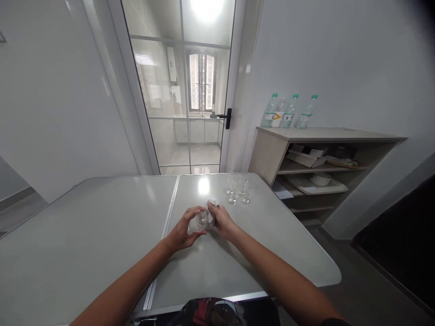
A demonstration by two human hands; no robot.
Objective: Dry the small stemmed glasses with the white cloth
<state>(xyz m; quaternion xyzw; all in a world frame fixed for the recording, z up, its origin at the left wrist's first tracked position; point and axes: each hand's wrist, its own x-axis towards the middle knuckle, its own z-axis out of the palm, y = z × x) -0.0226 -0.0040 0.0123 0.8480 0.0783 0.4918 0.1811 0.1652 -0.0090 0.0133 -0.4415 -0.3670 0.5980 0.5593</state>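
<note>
My left hand (183, 231) is wrapped round a small clear stemmed glass (201, 220), held tipped on its side above the grey table (102, 226). My right hand (221, 218) is closed on a small white cloth or tissue (212, 203) pressed against the glass. Both hands meet near the middle of the table, just right of its centre seam. Three more clear stemmed glasses (240, 186) stand upright together farther back and to the right.
A glass door (190, 90) with a black handle (227, 117) stands behind the table. To the right is a low wooden shelf unit (326, 136) with several water bottles (288, 111) on top and papers and a bowl inside.
</note>
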